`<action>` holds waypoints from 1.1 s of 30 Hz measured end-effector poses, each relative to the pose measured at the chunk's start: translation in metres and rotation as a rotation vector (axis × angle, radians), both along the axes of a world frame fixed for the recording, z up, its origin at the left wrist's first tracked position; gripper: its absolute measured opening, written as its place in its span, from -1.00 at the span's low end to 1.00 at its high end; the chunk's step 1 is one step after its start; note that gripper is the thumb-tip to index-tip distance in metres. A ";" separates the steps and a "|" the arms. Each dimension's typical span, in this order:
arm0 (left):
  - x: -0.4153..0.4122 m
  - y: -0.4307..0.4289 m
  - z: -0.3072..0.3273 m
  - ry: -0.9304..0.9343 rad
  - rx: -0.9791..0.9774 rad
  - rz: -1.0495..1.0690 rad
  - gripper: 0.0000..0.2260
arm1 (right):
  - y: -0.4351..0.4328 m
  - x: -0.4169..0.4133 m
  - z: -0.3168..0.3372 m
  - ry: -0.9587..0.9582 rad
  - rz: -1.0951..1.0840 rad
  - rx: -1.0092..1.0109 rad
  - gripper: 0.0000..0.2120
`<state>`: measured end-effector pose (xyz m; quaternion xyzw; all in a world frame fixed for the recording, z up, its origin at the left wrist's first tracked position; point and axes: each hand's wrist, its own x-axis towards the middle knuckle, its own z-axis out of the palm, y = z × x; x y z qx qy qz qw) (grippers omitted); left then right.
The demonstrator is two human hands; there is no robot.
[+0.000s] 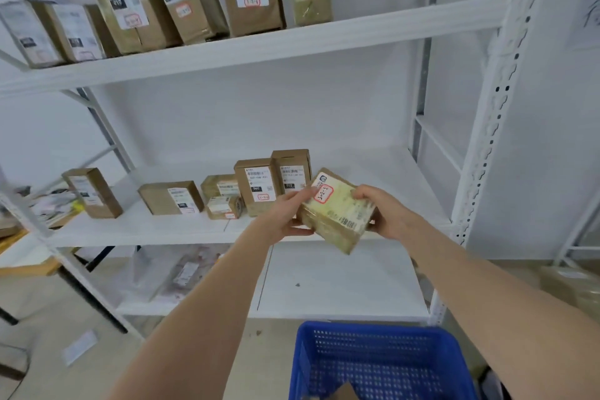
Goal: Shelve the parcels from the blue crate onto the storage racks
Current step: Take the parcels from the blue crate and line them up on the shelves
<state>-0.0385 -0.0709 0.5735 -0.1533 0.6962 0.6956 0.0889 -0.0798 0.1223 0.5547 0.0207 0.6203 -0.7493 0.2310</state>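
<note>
the parcel (336,209) is in the air, tilted, just in front of the middle shelf (383,169) and above the blue crate (373,364). the left hand (285,216) grips its near-left end and the right hand (386,214) its right end, fingers (358,194) curled over the top edge.

it is a small, flat cardboard box wound in clear tape that looks glossy, so it could slip from end-on grips like these. a drop from here would likely land on the shelf lip or in the crate. the pale label carries a barcode and a red-bordered sticker with a handwritten code.

right behind the left hand stand two tall narrow cartons (290,172), upright on small bases. a careless push going in could tip them or shove the row back. set down label inward, the code would be hidden.

the shelf looks smooth, white and hard, so the taped box may skid on it. the crate is blue plastic lattice, and another brown parcel corner (345,392) shows at its bottom.
</note>
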 end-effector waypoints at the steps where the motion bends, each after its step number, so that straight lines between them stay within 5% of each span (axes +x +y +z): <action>1: -0.001 -0.010 -0.003 0.003 0.059 0.028 -0.62 | -0.010 -0.002 0.004 0.011 -0.071 -0.016 -0.90; 6: -0.008 -0.046 -0.016 0.025 0.254 0.153 -0.77 | -0.064 0.001 -0.008 -0.070 -0.026 0.008 -0.61; 14: -0.008 -0.096 -0.052 -0.148 0.153 -0.100 -0.86 | -0.112 0.004 -0.026 -0.145 -0.289 -0.017 -0.77; 19: -0.013 -0.109 -0.057 -0.070 0.113 -0.150 -0.71 | -0.116 -0.006 -0.019 -0.011 -0.192 0.112 -0.84; 25: -0.008 -0.102 -0.057 0.018 0.196 -0.021 -0.63 | -0.136 -0.009 -0.029 -0.056 -0.137 0.043 -0.38; 33: 0.002 -0.108 -0.061 -0.038 -0.015 0.001 -0.59 | -0.139 -0.009 -0.042 -0.037 -0.044 0.037 -0.58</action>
